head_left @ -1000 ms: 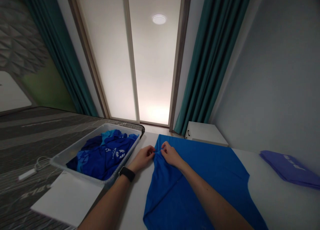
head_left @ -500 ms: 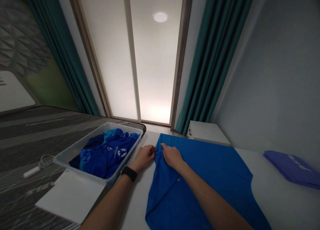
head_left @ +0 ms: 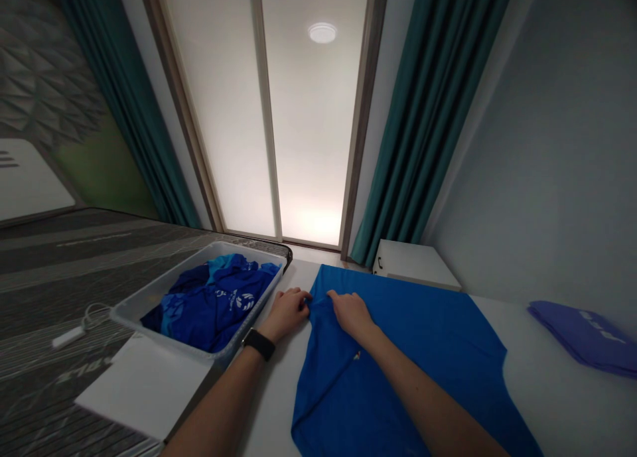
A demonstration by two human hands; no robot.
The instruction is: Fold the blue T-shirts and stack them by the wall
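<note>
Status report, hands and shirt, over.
Left hand and right hand at left edge of blue shirt, grip unclear. Shirt spread flat on table. Clothes bin beside left hand.

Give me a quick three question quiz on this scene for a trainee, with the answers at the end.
1. True or false: the left hand and the right hand both touch the blue shirt spread on the white table.
2. Which wrist bears the black watch? A the left, B the right, C neither.
3. Fill in: the plastic bin of blue clothes stands to the shirt's ____, while the folded purple cloth lies to its right.

Key: 1 true; 2 A; 3 left.
</note>
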